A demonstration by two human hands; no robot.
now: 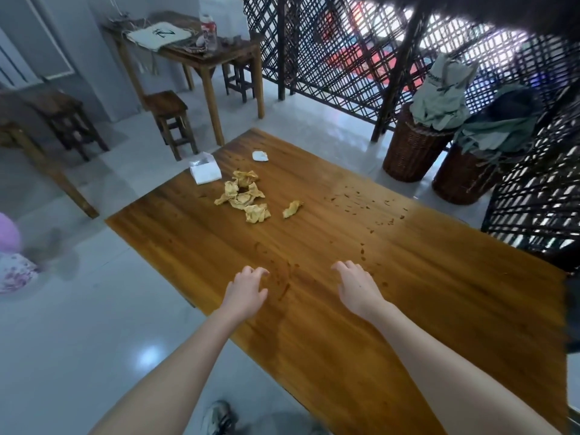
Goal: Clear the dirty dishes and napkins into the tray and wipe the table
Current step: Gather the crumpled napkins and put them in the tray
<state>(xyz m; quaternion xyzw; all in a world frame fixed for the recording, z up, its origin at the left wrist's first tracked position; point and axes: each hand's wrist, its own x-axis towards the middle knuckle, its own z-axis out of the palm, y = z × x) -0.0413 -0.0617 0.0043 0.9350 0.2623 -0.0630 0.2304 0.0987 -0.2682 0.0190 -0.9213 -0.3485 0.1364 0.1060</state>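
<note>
Head view, findings as I read them from my station. The soiled napkins (243,196) lie crumpled in a yellow-brown cluster on the far left part of the table (439,309), with one stray napkin (292,209) just beside the cluster on its right. A small white wad (260,156) sits near the far edge, and a white tissue pack (205,172) lies at the far left corner, near the cluster but not touching it. Dark spots (367,205) are scattered over the wood to the right of the napkins, and smears run down toward the near edge.

No dishes and no tray are in view; I cannot say where the tray stands.

The left hand (246,290) and right hand (356,285) hover over the near part of the table, well apart from the napkins. Fingers on both are loosely curled and neither holds anything.

Judgement: the dishes appear to be off the table and the napkin step is in hand, not yet begun. The next move calls for a reach across to the cluster and a gathering grip, since the pieces are loose and light and may scatter. Wiping must wait, and I see no cloth.

Beyond the table: two wicker baskets (411,152) with cloth, a lattice screen (329,58) and a second table (201,58).
</note>
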